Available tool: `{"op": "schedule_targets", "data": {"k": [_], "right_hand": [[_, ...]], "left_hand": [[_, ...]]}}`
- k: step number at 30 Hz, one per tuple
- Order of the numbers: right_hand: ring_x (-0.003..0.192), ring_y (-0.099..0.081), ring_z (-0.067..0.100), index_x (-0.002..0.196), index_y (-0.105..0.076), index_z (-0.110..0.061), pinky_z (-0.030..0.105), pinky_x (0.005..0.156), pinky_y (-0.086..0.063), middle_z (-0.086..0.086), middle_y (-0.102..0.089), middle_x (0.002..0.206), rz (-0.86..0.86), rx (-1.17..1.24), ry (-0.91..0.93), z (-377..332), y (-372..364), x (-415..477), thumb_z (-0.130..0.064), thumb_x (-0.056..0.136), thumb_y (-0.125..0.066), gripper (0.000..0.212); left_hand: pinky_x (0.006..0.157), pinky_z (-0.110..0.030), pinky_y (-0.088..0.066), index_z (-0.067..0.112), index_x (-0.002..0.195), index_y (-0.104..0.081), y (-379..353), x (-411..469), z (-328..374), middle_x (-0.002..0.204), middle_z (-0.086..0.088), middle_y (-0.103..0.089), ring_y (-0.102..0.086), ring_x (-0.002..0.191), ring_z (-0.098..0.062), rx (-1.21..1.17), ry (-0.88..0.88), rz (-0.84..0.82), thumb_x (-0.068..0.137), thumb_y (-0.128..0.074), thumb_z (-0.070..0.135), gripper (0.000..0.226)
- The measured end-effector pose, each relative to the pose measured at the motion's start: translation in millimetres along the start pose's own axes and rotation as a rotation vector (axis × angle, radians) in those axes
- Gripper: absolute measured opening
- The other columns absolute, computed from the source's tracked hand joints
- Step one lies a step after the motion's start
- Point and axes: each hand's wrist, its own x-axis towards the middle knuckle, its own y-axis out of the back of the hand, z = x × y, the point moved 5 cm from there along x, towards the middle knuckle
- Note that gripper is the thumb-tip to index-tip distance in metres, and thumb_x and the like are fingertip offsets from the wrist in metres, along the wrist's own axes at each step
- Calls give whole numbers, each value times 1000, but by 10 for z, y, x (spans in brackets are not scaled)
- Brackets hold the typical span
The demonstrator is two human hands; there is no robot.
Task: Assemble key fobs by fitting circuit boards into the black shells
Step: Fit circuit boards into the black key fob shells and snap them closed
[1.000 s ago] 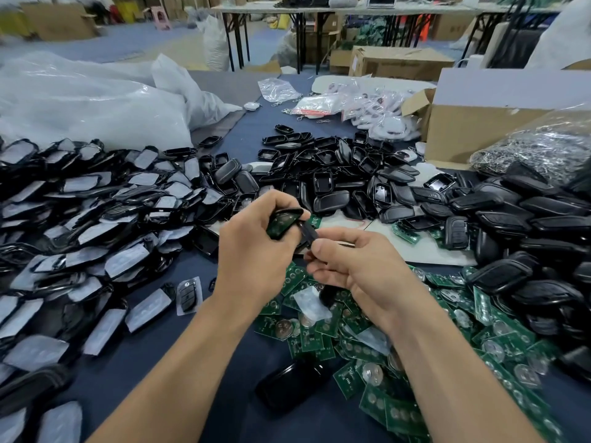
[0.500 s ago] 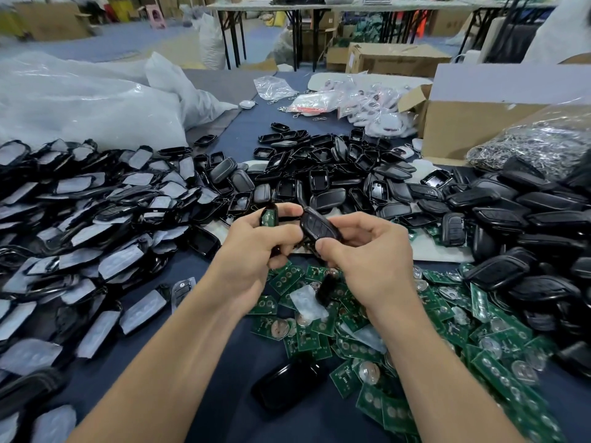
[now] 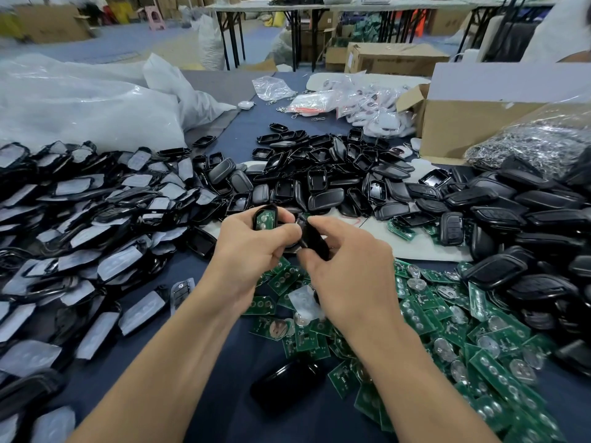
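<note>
Left hand (image 3: 252, 251): fingers curled round one black shell half (image 3: 266, 208), an oval of hard moulded plastic, held above the table. One green circuit board (image 3: 264, 220) sits flat inside it, with round silvery pads showing.

Right hand (image 3: 348, 270): fingers and thumb pinch a second shell half (image 3: 312, 241), glossy and curved, just beside the first. Contact between the two cannot be told.

Table (image 3: 224, 417): covered in dark blue cloth.

Loose boards (image 3: 447, 318): green rectangles with round metal discs, heaped under and right of the hands, too many to count.

Three heaps of black shells:
- film-covered shells (image 3: 80, 219) at left
- hollow open shells (image 3: 319, 174) at centre
- smooth closed shells (image 3: 527, 215) at right

One lone glossy shell (image 3: 287, 382) lies between the forearms. One brown cardboard box (image 3: 463, 123) stands far right.
</note>
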Motion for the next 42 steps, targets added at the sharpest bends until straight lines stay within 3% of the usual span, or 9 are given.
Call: {"op": "schedule_targets", "data": {"k": [3,7,10,12,17,21,26,34,42], "right_hand": [[90,-73,-2,114,-78,-29,21,87,-59,-15,-79,99,-23,208,-117,123,10,59,-13,80,-84,38],[86,-78,20,106,-77,-11,27,73,-62,7,-81,97,-157,907,-412,218,-93,96,5,84,-77,28],[83,-77,25,110,-72,0,32,74,-64,16,-78,96,-253,1231,-556,233,-135,103,2,79,-74,30],[79,-76,25,106,-73,1,32,72,-64,16,-78,91,-280,1314,-578,227,-139,105,-4,70,-74,37],[82,-77,22,103,-75,-5,27,70,-62,12,-80,95,-206,1126,-467,264,-141,118,11,79,-74,28],[80,-78,24,101,-75,-6,27,65,-62,10,-81,92,-97,954,-292,234,-100,120,17,79,-75,32],[90,-78,26,101,-79,-12,36,70,-64,6,-81,94,-25,826,-236,284,-106,130,10,72,-80,37],[90,-76,3,90,-81,-39,35,86,-62,-15,-79,88,72,549,-153,286,-3,170,-12,61,-90,40],[92,-77,13,92,-82,-25,36,83,-63,-4,-81,91,18,669,-224,355,-41,187,-1,65,-89,38]], "left_hand": [[43,-16,-32,27,66,-73,-66,-30,-26,64,0,-52,-42,52,-9,-1,44,-70,87,-78,11,27],[45,-19,-36,16,83,-69,-127,-50,-1,84,-5,-65,-49,60,-9,-297,173,-178,95,-63,42,30],[51,-22,-42,8,100,-62,-85,-23,9,86,-8,-65,-50,67,-14,-540,271,-183,105,-32,23,34],[59,-25,-49,7,105,-64,-32,0,-7,82,-6,-69,-57,71,-16,-482,258,-91,106,-30,14,35],[65,-24,-60,18,93,-81,-21,-15,31,96,-6,-81,-78,83,-19,-88,74,33,99,-55,2,32],[65,-26,-62,32,103,-81,-25,-33,35,92,-3,-81,-79,82,-17,-58,-34,69,93,-65,-6,42],[65,-32,-64,26,111,-78,-138,-56,16,93,-3,-82,-80,84,-23,-5,-97,13,90,-64,-13,46],[78,-31,-62,18,123,-73,-238,-48,-53,109,-4,-80,-75,91,-15,-62,-8,-138,97,-53,-14,45],[66,-24,-60,24,109,-78,-110,-29,-35,97,5,-81,-77,85,-11,42,-40,27,94,-63,-9,40]]}}
